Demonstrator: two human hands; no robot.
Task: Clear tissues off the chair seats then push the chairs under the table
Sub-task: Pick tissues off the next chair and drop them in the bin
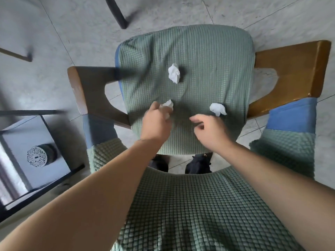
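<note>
I look straight down on an armchair with a green quilted seat (199, 57) and wooden armrests. Three crumpled white tissues lie on the seat. One tissue (174, 73) sits near the middle. My left hand (156, 120) pinches a second tissue (167, 104) at the seat's left. My right hand (210, 129) hovers with loosely curled fingers just below and left of the third tissue (218, 109), holding nothing.
The chair's green-covered backrest (190, 205) fills the foreground between my arms. Wooden armrests (290, 73) flank the seat. A dark-framed side table (36, 142) with a round patterned tin (37, 156) stands at the left. A dark furniture leg (119, 15) stands on the tiled floor.
</note>
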